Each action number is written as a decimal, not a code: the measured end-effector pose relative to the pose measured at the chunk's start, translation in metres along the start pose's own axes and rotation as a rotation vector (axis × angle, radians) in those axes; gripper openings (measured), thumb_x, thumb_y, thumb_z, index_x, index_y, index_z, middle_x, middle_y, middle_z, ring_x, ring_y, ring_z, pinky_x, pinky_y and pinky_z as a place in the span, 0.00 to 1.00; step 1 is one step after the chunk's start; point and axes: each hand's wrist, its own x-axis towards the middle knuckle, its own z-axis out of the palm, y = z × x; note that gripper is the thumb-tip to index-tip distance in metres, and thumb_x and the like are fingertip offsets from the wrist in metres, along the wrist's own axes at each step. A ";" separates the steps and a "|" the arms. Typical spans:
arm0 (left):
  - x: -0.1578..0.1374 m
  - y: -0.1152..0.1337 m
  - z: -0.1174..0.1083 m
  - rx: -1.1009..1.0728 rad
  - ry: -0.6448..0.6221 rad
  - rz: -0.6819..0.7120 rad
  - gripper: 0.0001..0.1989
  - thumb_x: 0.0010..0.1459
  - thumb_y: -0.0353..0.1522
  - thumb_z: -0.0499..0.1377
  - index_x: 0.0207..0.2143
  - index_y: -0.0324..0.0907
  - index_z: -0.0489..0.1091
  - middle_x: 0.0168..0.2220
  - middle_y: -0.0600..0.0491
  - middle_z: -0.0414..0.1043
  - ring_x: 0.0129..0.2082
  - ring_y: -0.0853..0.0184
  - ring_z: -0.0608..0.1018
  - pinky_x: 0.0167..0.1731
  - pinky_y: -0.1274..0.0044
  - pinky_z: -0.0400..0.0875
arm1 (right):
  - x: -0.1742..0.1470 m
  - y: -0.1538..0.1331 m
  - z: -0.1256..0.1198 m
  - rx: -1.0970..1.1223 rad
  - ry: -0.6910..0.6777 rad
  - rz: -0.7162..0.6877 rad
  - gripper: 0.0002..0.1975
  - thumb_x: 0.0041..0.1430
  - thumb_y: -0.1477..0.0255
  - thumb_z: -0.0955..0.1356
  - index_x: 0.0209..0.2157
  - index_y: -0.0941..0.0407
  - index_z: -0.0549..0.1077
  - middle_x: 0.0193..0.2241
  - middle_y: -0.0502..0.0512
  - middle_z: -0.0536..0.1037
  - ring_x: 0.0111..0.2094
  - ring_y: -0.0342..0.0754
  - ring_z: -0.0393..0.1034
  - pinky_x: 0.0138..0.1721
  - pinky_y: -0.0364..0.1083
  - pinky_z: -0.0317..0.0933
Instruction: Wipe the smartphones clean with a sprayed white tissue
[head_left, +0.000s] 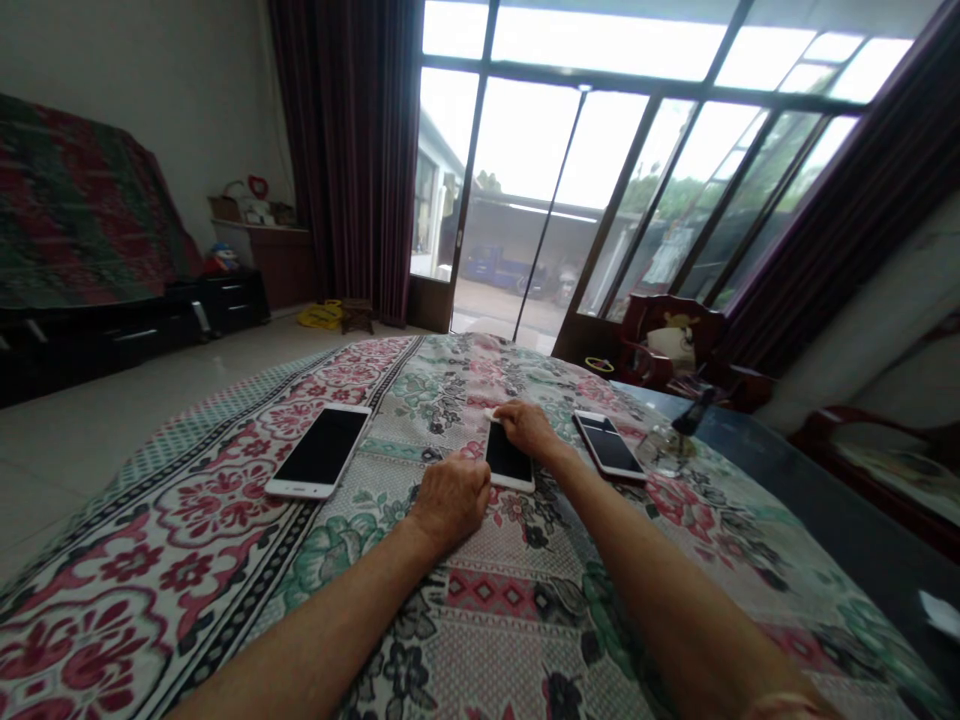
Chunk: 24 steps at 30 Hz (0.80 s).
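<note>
A white-framed smartphone [510,462] with a dark screen lies on the patterned tablecloth [495,640] in front of me. My left hand [454,497] is closed at its left edge, fingers curled against the phone. Over its upper end, my right hand [527,430] pinches a small white wipe [491,414] pressed to the screen; most of the wipe is hidden under the fingers. To the left lies a larger white smartphone [324,450], screen up and dark. On the right is another smartphone [609,445] with a pale frame, its screen reflecting the window.
A clear glass container [667,450] stands right of the phones, with a dark object [691,412] by it. Beyond the table are a wooden chair [667,330], glass doors and purple curtains [349,150]. A black cabinet [225,300] and a yellow bag [321,314] are at left.
</note>
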 end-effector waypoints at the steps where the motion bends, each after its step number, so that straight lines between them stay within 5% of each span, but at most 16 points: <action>1: 0.000 0.000 0.000 0.000 -0.001 -0.003 0.10 0.60 0.32 0.51 0.31 0.42 0.71 0.30 0.50 0.73 0.37 0.62 0.74 0.33 0.75 0.65 | 0.000 -0.001 0.000 -0.012 0.000 0.004 0.14 0.58 0.81 0.62 0.36 0.56 0.79 0.42 0.56 0.79 0.43 0.47 0.71 0.46 0.42 0.60; 17: -0.002 0.000 -0.001 -0.012 -0.003 0.018 0.10 0.61 0.31 0.50 0.33 0.42 0.71 0.33 0.48 0.74 0.39 0.61 0.75 0.35 0.74 0.66 | -0.085 -0.045 -0.017 0.176 -0.033 -0.294 0.14 0.57 0.80 0.62 0.38 0.54 0.76 0.41 0.54 0.77 0.42 0.47 0.68 0.47 0.46 0.59; 24: -0.001 0.001 -0.002 -0.014 -0.003 0.004 0.10 0.60 0.31 0.50 0.31 0.42 0.71 0.32 0.48 0.74 0.38 0.61 0.74 0.34 0.74 0.65 | -0.058 -0.029 -0.012 0.157 -0.013 -0.249 0.15 0.55 0.82 0.62 0.37 0.55 0.77 0.41 0.56 0.77 0.43 0.47 0.69 0.47 0.46 0.60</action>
